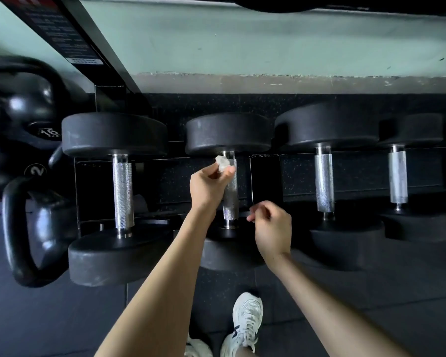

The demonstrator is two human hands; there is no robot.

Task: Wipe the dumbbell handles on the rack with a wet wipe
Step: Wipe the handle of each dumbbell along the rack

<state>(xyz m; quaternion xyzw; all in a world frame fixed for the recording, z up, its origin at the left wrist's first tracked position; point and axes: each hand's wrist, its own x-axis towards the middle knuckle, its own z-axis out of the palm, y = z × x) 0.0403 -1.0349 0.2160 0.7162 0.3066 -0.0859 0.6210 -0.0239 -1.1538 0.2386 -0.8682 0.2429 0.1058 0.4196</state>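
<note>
Several black dumbbells lie side by side on a low black rack (265, 176), each with a knurled steel handle. My left hand (210, 185) pinches a small crumpled wet wipe (222, 163) against the far end of the second dumbbell's handle (230, 197). My right hand (273, 229) hovers just right of that handle's near end, fingers loosely curled with nothing in them. The first handle (122, 195) is to the left; the third handle (324, 182) and fourth handle (397, 176) are to the right.
Black kettlebells (23, 222) crowd the left side. A slanted black frame post (93, 39) rises at the upper left. A pale green wall (268, 42) stands behind the rack. My white sneakers (245, 323) are on the dark rubber floor below.
</note>
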